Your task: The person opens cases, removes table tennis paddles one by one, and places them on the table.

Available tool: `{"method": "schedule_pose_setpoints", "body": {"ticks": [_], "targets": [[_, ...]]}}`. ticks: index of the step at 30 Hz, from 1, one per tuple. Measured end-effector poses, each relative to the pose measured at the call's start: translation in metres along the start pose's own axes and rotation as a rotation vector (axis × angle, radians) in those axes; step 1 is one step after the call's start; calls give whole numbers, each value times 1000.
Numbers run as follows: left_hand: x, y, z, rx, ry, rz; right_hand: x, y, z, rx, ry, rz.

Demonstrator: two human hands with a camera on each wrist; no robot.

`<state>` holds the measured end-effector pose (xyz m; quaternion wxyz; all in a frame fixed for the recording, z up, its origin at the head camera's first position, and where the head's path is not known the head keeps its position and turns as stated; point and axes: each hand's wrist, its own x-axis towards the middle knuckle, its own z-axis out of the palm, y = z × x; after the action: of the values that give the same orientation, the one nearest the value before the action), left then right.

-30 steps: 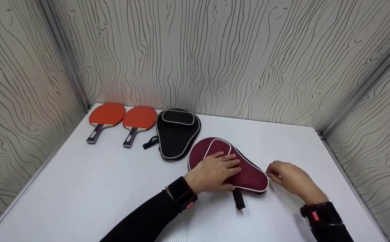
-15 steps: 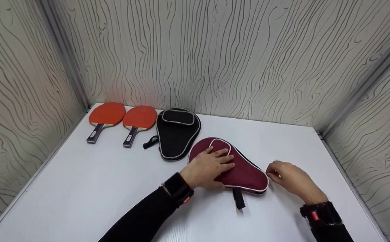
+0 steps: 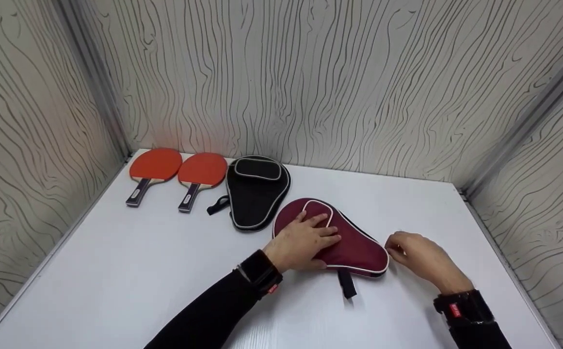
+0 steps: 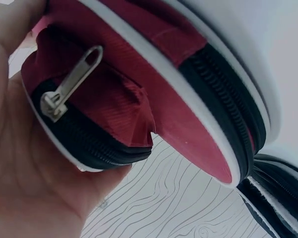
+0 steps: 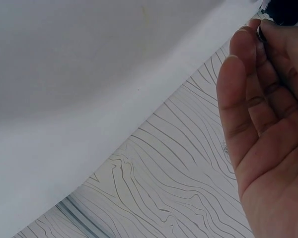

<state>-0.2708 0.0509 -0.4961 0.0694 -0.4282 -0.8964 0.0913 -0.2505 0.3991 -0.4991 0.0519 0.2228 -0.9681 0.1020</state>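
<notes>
A person's two hands work at a maroon case shaped like a table tennis paddle, lying flat near the middle of a white surface. The case's long axis runs slantwise: its round end points toward the far left corner, its narrow end toward the near right corner. A short black strap trails from the near edge of the case toward the person.

The left hand rests palm down on the round end, fingers straight and spread, pressing the case flat. In the left wrist view, a small zip pull on the case's pocket lies just beside that palm.

The right hand sits at the narrow end, touching the case's right edge. Its fingertips are curled together in a pinch; the right wrist view shows a small dark piece between thumb and finger, probably the main zip's pull, though it is too small to be sure. The case lies to the left of this hand, so the zip's track leads away from it around the rim.

Along the far left edge lie two red paddles and a black case, well apart from both hands.
</notes>
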Motion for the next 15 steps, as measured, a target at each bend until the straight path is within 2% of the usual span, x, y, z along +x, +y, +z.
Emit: {"method": "schedule_pose_setpoints", "body": {"ticks": [15], "targets": [[13, -4, 3, -49, -15, -52, -1, 4, -3, -12, 4, 17]]}}
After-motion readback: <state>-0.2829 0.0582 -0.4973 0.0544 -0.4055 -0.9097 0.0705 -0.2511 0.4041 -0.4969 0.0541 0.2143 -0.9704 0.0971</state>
